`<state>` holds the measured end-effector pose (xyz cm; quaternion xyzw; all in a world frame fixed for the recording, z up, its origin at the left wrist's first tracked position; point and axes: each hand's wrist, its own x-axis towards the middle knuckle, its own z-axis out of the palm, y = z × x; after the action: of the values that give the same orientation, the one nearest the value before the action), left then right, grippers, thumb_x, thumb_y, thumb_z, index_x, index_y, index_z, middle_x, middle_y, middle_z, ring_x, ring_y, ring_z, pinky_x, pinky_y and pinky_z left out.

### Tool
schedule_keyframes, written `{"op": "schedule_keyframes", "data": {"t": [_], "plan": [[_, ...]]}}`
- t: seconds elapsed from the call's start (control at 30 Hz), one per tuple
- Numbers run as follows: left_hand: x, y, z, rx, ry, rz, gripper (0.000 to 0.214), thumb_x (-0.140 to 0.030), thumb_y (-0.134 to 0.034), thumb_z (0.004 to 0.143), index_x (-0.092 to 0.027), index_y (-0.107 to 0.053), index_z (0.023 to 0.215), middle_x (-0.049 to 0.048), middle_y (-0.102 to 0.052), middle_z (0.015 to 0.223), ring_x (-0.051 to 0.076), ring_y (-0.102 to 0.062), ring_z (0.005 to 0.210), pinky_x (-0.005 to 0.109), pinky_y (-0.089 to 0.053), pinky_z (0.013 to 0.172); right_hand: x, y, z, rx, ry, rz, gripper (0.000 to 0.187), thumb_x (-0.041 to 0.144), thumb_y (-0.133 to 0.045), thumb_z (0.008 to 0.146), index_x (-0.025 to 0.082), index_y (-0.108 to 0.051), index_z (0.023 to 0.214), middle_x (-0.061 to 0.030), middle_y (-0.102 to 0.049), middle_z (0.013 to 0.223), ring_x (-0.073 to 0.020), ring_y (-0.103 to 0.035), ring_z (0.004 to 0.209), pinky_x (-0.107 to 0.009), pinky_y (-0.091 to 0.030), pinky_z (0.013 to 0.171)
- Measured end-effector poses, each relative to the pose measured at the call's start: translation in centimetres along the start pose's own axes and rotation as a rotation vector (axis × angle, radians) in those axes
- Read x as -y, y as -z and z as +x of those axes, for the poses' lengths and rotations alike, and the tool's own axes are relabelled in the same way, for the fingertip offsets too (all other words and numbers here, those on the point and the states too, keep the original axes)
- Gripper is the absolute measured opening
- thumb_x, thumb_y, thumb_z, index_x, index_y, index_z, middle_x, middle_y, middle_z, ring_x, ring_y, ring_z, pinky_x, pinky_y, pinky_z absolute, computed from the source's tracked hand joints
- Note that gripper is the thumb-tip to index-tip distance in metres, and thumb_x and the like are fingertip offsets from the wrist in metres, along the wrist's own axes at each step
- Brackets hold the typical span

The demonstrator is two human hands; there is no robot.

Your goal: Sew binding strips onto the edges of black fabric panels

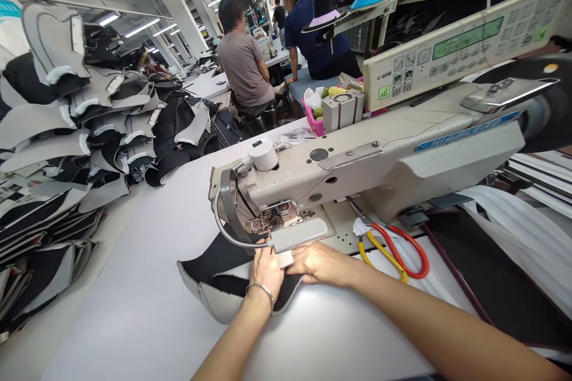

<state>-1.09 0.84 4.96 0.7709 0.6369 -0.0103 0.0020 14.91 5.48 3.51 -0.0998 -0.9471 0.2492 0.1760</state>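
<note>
A black and grey padded fabric piece [223, 300], curved and folded over at its edges, lies under the head of the sewing machine [339, 161]. My left hand [267, 271], with a bangle at the wrist, grips the piece close to the needle area; its fingertips are partly hidden by the machine's lamp. Beside it, my right hand [317, 262] is closed with curled fingers on the piece's right edge. Between the two hands shows a small white tag-like strip [286, 259]. The needle itself is hidden.
Red-handled scissors [404, 250] and a yellow-handled pair [384, 256] lie right of my right hand. A control panel [465, 41] stands behind the machine. Stacked grey and black pieces [102, 107] fill the left. Two people sit beyond, near a pink basket [315, 119].
</note>
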Motion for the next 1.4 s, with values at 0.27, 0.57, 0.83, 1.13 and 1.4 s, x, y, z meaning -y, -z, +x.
{"op": "schedule_keyframes", "data": {"t": [0.27, 0.57, 0.83, 1.13, 1.4], "plan": [[-0.2, 0.1, 0.0, 0.035, 0.045, -0.006, 0.029, -0.015, -0.040, 0.080, -0.018, -0.059, 0.103, 0.0083, -0.063, 0.095, 0.021, -0.053, 0.093, 0.036, -0.036, 0.092, 0.2, 0.0, -0.2, 0.019, -0.031, -0.021, 0.021, 0.017, -0.051, 0.078, 0.019, -0.061, 0.097, -0.0036, -0.063, 0.091, -0.0156, -0.052, 0.085, -0.027, -0.035, 0.079], [-0.2, 0.0, 0.0, 0.064, 0.122, -0.107, 0.029, -0.016, -0.040, 0.080, -0.016, -0.057, 0.103, 0.0077, -0.061, 0.091, 0.020, -0.050, 0.098, 0.035, -0.031, 0.097, 0.2, -0.4, -0.2, 0.011, -0.053, 0.013, 0.021, 0.015, -0.053, 0.077, 0.020, -0.062, 0.095, -0.0025, -0.063, 0.096, -0.0152, -0.051, 0.094, -0.028, -0.029, 0.090], [-0.2, -0.3, 0.0, 0.017, 0.129, -0.084, 0.025, -0.015, -0.040, 0.079, -0.019, -0.060, 0.094, 0.0082, -0.058, 0.096, 0.021, -0.052, 0.093, 0.032, -0.041, 0.084, 0.3, -0.3, -0.1, 0.037, -0.073, -0.003, 0.022, 0.013, -0.051, 0.076, 0.021, -0.062, 0.094, -0.0022, -0.063, 0.095, -0.0144, -0.052, 0.094, -0.029, -0.028, 0.092], [0.0, -1.2, -0.6, -0.110, 0.042, 0.016, 0.036, -0.006, -0.040, 0.073, -0.018, -0.060, 0.101, 0.0077, -0.060, 0.095, 0.021, -0.051, 0.094, 0.031, -0.042, 0.083, 1.4, -0.5, 0.4, 0.081, -0.131, -0.182, 0.014, 0.017, -0.051, 0.077, 0.018, -0.063, 0.086, -0.0042, -0.064, 0.083, -0.0167, -0.053, 0.084, -0.029, -0.035, 0.081], [0.4, -0.7, -0.4, -0.032, 0.047, -0.004, 0.034, -0.007, -0.039, 0.074, -0.020, -0.063, 0.094, 0.0067, -0.063, 0.089, 0.020, -0.055, 0.086, 0.030, -0.044, 0.077, 1.7, -1.5, 0.5, 0.070, -0.158, -0.237, 0.011, 0.018, -0.052, 0.078, 0.016, -0.062, 0.084, -0.0040, -0.064, 0.082, -0.0169, -0.054, 0.086, -0.029, -0.037, 0.082]]}}
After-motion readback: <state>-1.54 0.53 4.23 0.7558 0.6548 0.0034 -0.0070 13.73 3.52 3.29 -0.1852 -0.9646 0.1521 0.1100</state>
